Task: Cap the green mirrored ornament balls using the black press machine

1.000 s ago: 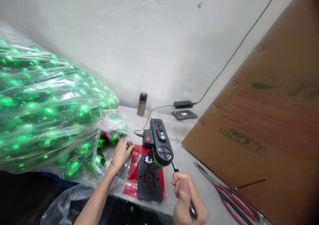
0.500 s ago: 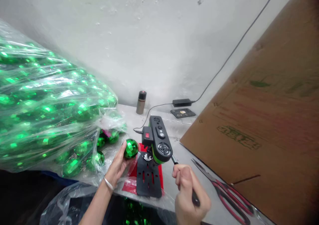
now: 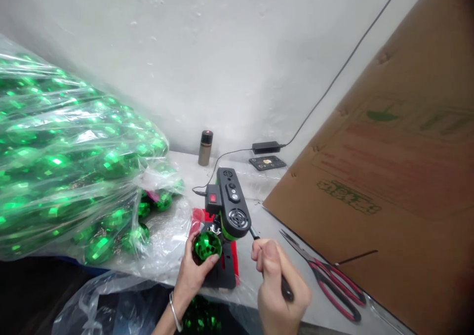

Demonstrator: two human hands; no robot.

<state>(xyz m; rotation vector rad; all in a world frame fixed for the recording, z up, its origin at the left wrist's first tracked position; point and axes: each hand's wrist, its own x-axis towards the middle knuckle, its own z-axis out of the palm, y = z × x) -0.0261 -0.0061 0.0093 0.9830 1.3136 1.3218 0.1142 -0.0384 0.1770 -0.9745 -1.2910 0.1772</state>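
Observation:
A shiny green faceted ball (image 3: 208,244) sits in my left hand (image 3: 194,271), its fingers and thumb closed around the sides. The ball is just above the black slotted base plate (image 3: 222,278) of a small bench drill press; I cannot tell whether they touch. The machine's black head (image 3: 233,204), with a red switch box (image 3: 213,198) on its left, stands over the plate's far part. My right hand (image 3: 283,285) is wrapped round the black-gripped lever (image 3: 287,289) on the machine's right. Part of the lever is hidden by the fingers.
A clear plastic bag (image 3: 74,162) full of green balls fills the left side. Large scissors (image 3: 326,280) lie at right beside a cardboard box (image 3: 388,167). A small bottle (image 3: 205,148), a power adapter (image 3: 266,147) and a phone (image 3: 267,162) are near the wall.
My left hand has brought the green ball rightward and nearer, from the machine's left side to over the base plate. My right hand keeps its grip on the lever.

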